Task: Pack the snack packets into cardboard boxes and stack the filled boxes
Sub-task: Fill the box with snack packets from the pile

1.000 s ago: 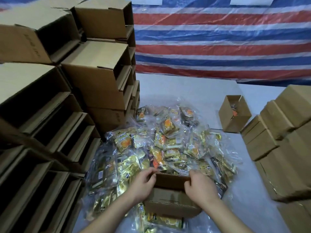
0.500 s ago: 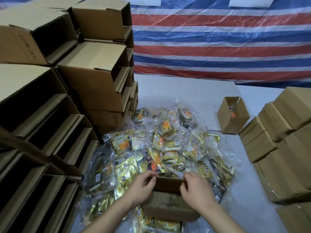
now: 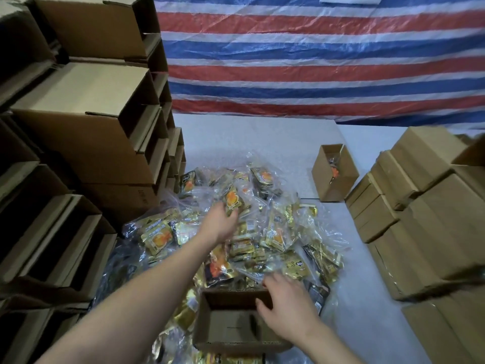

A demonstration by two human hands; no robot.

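A heap of gold and black snack packets [image 3: 275,232] in clear wrap covers the middle of the white table. An open brown cardboard box [image 3: 228,324] stands in front of the heap, near me, its inside dark. My right hand [image 3: 286,308] rests on the box's far right rim and grips it. My left hand [image 3: 221,222] is stretched out over the heap, fingers curled onto a gold packet with an orange picture [image 3: 232,202]. Whether the packet is lifted cannot be told.
Tall stacks of empty open boxes [image 3: 78,143] fill the left side. Closed boxes [image 3: 425,206] are stacked on the right. A small open box [image 3: 334,174] with something orange inside stands behind the heap. A red, white and blue striped tarp [image 3: 315,61] hangs at the back.
My left hand left the box's rim and reached forward onto the heap of packets. My right hand stayed on the box. The view tilted down and closer.
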